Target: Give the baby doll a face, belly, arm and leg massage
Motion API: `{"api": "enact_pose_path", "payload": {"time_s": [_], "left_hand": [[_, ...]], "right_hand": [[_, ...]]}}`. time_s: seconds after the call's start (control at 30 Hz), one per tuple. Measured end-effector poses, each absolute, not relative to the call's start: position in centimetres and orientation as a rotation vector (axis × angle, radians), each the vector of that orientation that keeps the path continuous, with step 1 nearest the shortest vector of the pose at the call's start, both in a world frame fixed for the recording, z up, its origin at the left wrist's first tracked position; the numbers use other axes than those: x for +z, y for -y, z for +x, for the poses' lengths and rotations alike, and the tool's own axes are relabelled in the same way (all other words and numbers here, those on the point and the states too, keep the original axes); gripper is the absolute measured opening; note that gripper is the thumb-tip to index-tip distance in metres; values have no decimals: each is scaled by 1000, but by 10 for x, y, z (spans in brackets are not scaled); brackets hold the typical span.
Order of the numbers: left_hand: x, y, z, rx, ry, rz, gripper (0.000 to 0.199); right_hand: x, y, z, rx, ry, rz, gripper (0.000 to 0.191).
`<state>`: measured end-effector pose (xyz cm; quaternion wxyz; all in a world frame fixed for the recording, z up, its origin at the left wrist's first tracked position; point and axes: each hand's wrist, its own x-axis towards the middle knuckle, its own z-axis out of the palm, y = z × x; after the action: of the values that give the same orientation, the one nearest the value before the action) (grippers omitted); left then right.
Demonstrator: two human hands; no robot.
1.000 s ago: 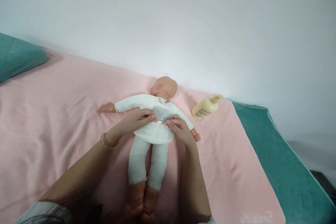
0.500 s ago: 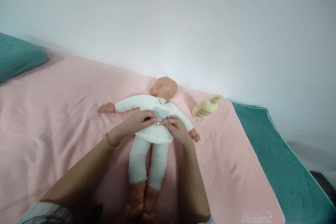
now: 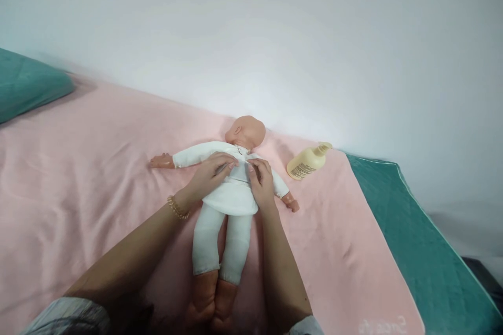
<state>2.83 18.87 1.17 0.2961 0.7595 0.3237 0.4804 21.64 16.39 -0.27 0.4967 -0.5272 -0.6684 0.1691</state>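
A bald baby doll (image 3: 230, 198) in a white top and white leggings lies stretched out, its head (image 3: 247, 131) turned to the left and its arms spread. On the middle of its torso shows a pale grey patch (image 3: 240, 174), partly covered by my fingers. My left hand (image 3: 216, 170), with a beaded bracelet (image 3: 178, 208) at the wrist, is closed, thumb and fingers pinching the top at the patch's left upper edge. My right hand (image 3: 262, 178) is curled closed on the top at the patch's right edge. The exact fold between the fingertips is hard to make out.
A pale yellow pump bottle (image 3: 308, 162) lies tilted to the right of the doll. Beneath everything spreads a pink blanket (image 3: 338, 251), over a green sheet (image 3: 416, 220). A green pillow (image 3: 31, 86) lies at far left. A white wall (image 3: 251, 36) rises behind.
Both hands have moved up the doll's torso, from its waist towards the chest, and slightly apart. The doll and the bottle have stayed in place.
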Motion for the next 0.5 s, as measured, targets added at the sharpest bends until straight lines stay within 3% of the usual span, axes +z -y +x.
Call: {"api": "enact_pose_path", "payload": {"time_s": [0.5], "left_hand": [[9, -200, 39, 976, -1099, 2211, 30]], "right_hand": [[3, -185, 205, 403, 1740, -1530, 24]]}}
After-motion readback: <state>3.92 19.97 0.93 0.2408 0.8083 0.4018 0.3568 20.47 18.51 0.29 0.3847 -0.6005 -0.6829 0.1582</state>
